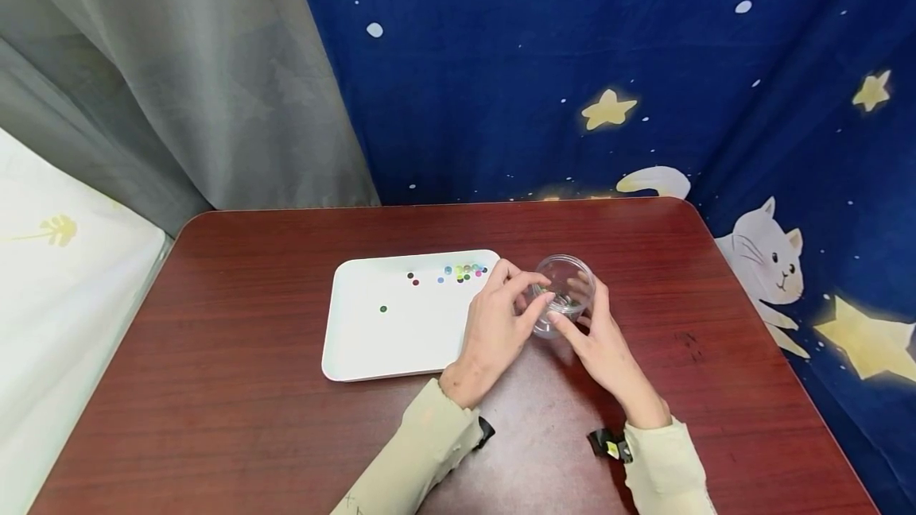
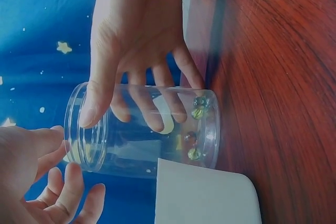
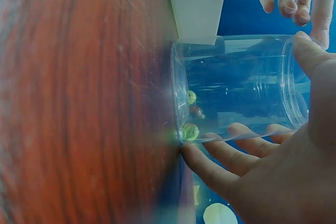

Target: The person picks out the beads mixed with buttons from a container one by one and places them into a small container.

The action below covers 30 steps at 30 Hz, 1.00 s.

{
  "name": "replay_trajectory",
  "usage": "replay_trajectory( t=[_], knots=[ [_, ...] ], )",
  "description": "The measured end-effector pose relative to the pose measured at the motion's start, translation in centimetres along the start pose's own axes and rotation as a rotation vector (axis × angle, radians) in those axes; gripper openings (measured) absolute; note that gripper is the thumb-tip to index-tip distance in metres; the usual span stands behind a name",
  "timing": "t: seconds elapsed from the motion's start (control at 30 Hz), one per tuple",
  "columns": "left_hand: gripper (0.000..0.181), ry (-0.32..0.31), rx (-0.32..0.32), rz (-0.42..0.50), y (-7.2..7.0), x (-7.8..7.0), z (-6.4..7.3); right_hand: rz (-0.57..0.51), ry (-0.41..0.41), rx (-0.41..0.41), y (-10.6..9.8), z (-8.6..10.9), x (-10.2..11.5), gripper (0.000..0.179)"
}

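Observation:
A clear plastic jar (image 1: pixel 565 284) stands upright on the table, beside the right end of the white tray. Several glass marbles, some yellow-green (image 2: pixel 195 153), lie on its bottom. My right hand (image 1: pixel 604 348) holds the jar, its thumb at the rim and its fingers spread along the far side. My left hand (image 1: pixel 494 332) is over the tray's right edge, with thumb and index fingertips at the jar's mouth. A small gap shows between those two fingertips, and no marble is visible there. The other left fingers curve loosely beside the jar (image 3: pixel 241 85).
The white tray (image 1: pixel 358 348) holds several small coloured marbles, most gathered at its far right corner. A dark green marble (image 1: pixel 383 309) lies apart toward the left. The reddish-brown table (image 1: pixel 236 356) ends at a blue star-patterned curtain (image 1: pixel 487 86) behind.

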<state>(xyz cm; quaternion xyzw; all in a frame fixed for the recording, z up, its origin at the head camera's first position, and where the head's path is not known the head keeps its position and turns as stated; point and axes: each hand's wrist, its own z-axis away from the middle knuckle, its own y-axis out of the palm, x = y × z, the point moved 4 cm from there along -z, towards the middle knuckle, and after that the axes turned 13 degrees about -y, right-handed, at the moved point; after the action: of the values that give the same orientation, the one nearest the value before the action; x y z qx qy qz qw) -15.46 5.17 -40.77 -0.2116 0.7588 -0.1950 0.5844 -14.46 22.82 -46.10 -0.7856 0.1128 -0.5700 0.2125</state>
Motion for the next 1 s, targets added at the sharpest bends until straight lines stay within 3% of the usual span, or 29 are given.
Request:
replay_trajectory(
  t=[0.63,1.0],
  knots=[
    [0.011,0.012,-0.073,0.002,-1.2,0.6,0.1,0.019,-0.006,-0.008,0.0,0.0,-0.3,0.08],
    [0.008,-0.024,-0.122,-0.074,-2.4,2.4,0.1,0.018,-0.005,-0.007,-0.1,-0.1,-0.1,0.081]
  ],
)
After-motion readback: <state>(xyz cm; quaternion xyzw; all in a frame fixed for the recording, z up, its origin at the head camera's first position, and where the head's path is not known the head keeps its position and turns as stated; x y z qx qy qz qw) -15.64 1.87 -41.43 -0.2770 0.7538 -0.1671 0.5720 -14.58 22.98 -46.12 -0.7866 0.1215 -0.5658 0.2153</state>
